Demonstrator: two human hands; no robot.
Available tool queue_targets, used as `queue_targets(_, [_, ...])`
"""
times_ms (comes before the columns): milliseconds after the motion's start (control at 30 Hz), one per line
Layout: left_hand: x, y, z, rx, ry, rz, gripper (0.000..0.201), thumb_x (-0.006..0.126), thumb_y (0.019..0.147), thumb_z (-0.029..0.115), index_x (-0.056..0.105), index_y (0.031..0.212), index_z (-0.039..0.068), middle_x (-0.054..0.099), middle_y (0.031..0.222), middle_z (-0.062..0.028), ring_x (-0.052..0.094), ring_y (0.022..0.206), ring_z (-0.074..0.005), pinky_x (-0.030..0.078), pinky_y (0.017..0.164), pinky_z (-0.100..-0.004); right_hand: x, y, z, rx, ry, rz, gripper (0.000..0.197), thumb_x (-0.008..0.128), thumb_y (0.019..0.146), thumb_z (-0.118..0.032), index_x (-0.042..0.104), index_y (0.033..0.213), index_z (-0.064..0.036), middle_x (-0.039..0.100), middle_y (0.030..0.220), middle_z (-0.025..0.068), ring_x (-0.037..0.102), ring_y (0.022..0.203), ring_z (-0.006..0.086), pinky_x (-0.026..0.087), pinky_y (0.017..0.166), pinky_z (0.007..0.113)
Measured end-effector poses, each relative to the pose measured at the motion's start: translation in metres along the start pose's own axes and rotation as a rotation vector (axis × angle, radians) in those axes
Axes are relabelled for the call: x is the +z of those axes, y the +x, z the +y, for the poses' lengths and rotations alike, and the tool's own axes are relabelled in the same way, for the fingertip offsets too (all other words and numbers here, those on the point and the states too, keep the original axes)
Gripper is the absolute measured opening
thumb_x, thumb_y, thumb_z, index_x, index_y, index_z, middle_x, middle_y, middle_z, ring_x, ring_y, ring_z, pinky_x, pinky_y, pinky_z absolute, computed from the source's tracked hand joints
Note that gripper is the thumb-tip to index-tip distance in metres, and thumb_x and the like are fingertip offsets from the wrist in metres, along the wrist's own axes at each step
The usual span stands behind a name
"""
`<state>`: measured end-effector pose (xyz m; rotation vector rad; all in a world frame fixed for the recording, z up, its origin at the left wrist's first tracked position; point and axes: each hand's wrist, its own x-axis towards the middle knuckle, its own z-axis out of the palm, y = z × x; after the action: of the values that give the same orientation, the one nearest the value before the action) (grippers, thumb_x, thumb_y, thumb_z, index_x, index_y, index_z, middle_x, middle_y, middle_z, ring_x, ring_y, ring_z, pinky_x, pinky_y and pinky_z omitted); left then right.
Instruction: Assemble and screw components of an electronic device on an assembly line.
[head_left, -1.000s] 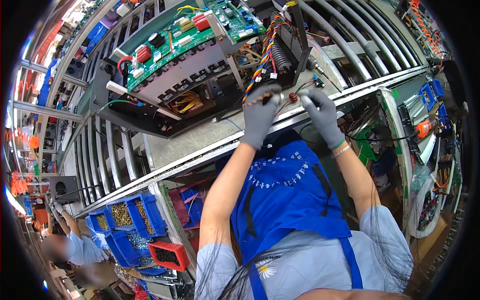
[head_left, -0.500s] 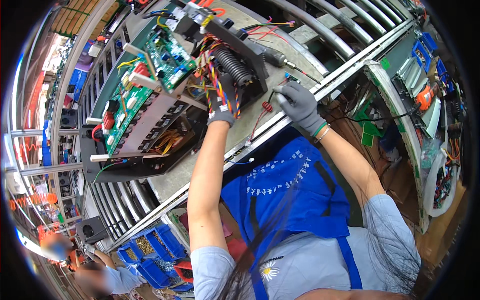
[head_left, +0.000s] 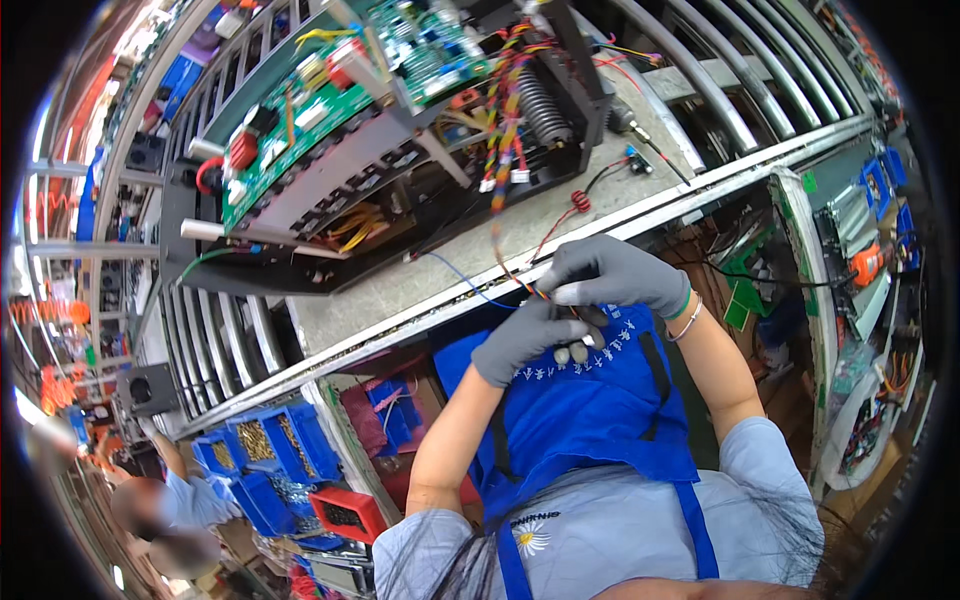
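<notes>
In the head view, two hands in grey gloves are seen in the middle of the frame, just above a blue apron (head_left: 580, 420). The left hand (head_left: 525, 340) is curled shut, and the right hand (head_left: 615, 275) is closed too, with its fingertips pinched together. A thin bundle of wires (head_left: 510, 262) is held between the two hands, where they touch each other. The wires are led up from the hands to a coloured wire bundle (head_left: 503, 110) that hangs from a big open machine (head_left: 390, 160) in the upper middle of the frame. Green circuit boards (head_left: 290, 130) are seen on top of the machine, and a black ribbed coil (head_left: 540, 105) is seen on its right side. The machine is set on a grey worktop (head_left: 400, 295) that runs from the lower left to the upper right. A thin blue wire (head_left: 465, 285) is laid on the worktop just left of the hands. A small red coil (head_left: 580, 200) on a wire is seen above the right hand. Blue bins (head_left: 255, 450) with small metal parts are seen at the lower left, and a red bin (head_left: 345, 515) is set just beside them. Another person (head_left: 160, 510) is seen at the far lower left, well apart from the hands.
</notes>
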<state>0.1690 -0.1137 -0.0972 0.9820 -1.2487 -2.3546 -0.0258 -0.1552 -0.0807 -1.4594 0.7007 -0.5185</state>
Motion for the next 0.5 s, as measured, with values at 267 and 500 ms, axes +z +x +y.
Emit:
queue_targets(267, [0.004, -0.022, -0.046, 0.023, -0.177, -0.240, 0.042, 0.056, 0.085, 0.022, 0.057, 0.116, -0.006, 0.064, 0.080, -0.0092, 0.058, 0.062, -0.0086, 0.042, 0.052, -0.0183, 0.027, 0.002, -0.004, 0.133, -0.105, -0.218, 0.030, 0.072, 0.081, -0.022, 0.069, 0.101, 0.0003, 0.069, 0.093, 0.0072, 0.062, 0.086, 0.0117, 0.049, 0.079, 0.028])
queue_targets(500, [0.011, -0.040, -0.065, 0.335, -0.184, 0.314, 0.040, 0.069, 0.085, 0.018, 0.060, 0.121, 0.003, 0.065, 0.086, -0.0080, 0.061, 0.068, -0.0095, 0.047, 0.057, -0.0218, 0.054, -0.002, -0.019, 0.247, -0.033, 0.298, 0.024, 0.066, 0.087, -0.014, 0.068, 0.102, 0.0034, 0.067, 0.086, 0.0069, 0.062, 0.074, 0.0105, 0.049, 0.068, 0.024])
